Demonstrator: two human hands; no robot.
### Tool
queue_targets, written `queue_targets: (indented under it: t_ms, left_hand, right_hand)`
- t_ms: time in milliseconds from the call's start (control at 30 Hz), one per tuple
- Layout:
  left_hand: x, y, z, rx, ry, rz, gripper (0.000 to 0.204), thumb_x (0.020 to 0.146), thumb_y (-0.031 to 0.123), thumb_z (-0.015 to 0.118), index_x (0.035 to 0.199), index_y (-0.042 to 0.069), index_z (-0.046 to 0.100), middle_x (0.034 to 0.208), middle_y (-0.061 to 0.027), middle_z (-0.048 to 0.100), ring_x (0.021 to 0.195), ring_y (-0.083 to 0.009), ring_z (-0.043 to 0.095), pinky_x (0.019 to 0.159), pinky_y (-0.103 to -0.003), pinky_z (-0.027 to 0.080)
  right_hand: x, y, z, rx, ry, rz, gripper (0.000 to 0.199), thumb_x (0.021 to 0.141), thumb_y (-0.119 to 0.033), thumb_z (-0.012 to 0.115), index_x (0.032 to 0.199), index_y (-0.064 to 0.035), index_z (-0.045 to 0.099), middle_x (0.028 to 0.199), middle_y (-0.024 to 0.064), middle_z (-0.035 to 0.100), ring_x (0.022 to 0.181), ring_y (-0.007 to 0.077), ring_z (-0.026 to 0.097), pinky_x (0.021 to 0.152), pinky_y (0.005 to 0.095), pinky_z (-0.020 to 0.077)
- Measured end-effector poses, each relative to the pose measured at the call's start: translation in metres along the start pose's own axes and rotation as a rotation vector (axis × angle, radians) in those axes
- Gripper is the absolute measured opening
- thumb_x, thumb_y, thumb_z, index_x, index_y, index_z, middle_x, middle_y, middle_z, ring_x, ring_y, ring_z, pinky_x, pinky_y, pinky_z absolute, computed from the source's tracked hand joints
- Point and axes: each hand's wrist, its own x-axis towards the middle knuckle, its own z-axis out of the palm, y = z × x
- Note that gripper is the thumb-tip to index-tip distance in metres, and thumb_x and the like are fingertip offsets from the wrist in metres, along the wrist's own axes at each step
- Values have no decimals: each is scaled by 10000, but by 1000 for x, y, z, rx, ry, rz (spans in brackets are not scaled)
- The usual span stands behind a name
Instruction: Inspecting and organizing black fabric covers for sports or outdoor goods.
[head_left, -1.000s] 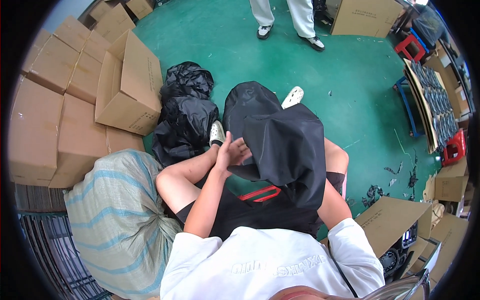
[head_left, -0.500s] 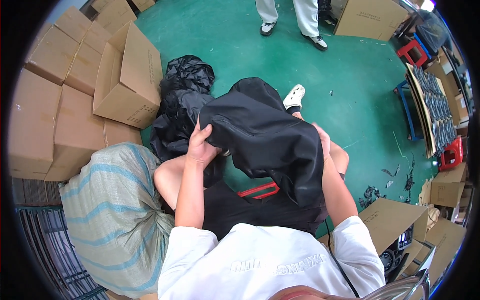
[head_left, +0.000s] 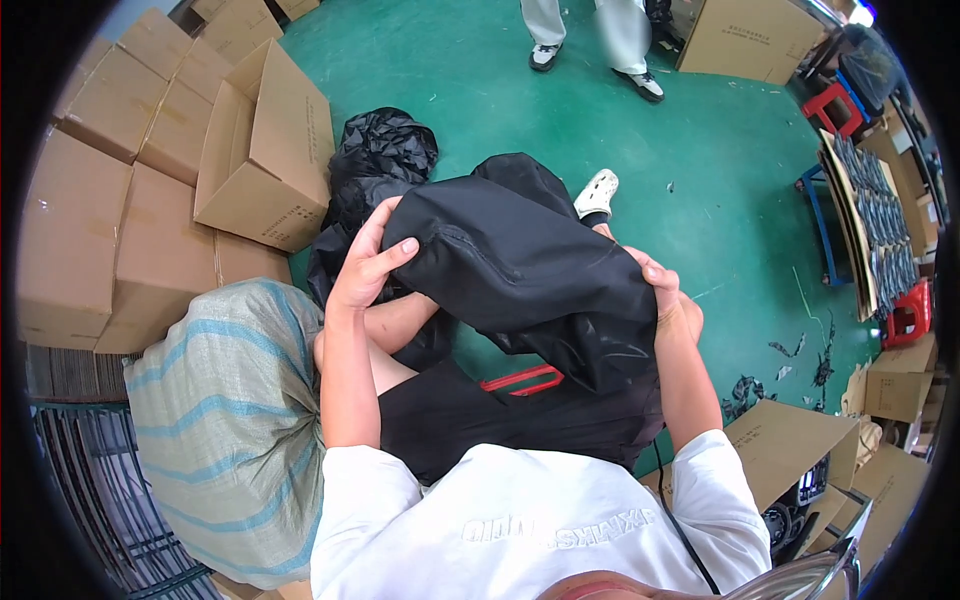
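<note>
A black fabric bag (head_left: 520,265) is held up between both hands.
Its left edge is gripped by the left hand (head_left: 365,262), its right edge by the right hand (head_left: 662,290); crumpled black bags (head_left: 385,150) are seen beyond the left hand, a striped woven sack (head_left: 225,420) below it.

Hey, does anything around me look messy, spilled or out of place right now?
Yes: dark scraps lie scattered on the green floor to your right, beside an open cardboard box. The black fabric in both hands looks intact.
</note>
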Motion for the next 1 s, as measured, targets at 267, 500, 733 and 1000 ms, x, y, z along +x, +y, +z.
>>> queue_targets:
  t_ms: [267,500,733,1000]
  left_hand:
    - [2,25,10,-40,-162,-122,508,864,89,644,1321,-22,453,1240,-86,555,1148,-152,535,1011,-299,409]
    - [16,15,13,137,-62,-185,454,821,-5,717,1225,-2,511,1048,-53,651,963,-111,623,892,-261,497]
    - [25,-11,-4,-230,-184,-73,480,874,110,697,1287,4,477,1131,-98,644,979,-154,638,894,-270,501]
    - [-4,-266,-124,92,654,-145,272,908,205,552,1107,21,575,1065,-169,655,984,-299,631,870,-405,478]
  right_hand:
    - [-1,9,29,-288,54,196,360,803,-112,726,1128,11,630,1072,55,679,989,131,637,934,272,462]
    - [17,21,63,-134,-2,324,446,782,-154,767,1157,30,611,1110,100,674,997,129,649,919,280,493]
    - [23,46,53,54,24,211,480,855,-53,663,1304,26,511,1227,133,627,1085,177,633,964,333,493]
    - [38,115,-64,-356,621,218,646,942,-283,618,1443,28,355,1392,137,493,1298,247,455,1091,359,354]
